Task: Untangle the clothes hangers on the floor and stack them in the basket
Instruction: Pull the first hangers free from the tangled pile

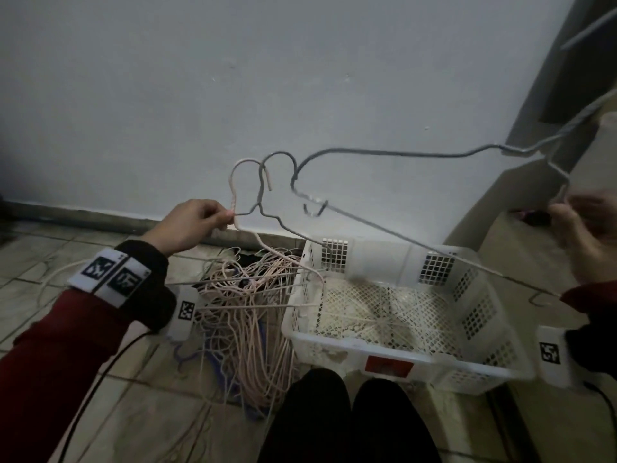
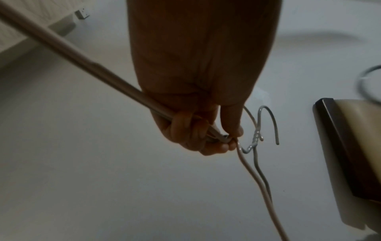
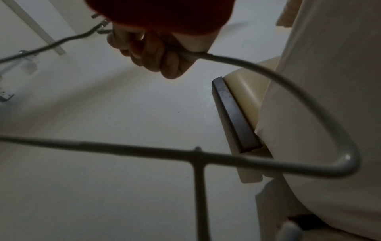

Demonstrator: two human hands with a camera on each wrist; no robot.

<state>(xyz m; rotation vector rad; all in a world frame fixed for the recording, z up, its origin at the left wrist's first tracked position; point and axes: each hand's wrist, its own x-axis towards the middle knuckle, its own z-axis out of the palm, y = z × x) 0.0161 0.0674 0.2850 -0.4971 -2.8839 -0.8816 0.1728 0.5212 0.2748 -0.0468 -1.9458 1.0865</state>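
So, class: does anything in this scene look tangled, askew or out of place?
Yes. The hangers in the left hand and right hand are hooked together above the white basket, and a knotted hanger pile lies on the floor beside it.

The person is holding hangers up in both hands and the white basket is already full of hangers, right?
Not quite. Both hands do hold hangers up: the left hand and the right hand. But the head view shows the basket has no hangers in it yet. The pile lies on the floor beside it.

right hand (image 1: 586,235) blurred, cut off
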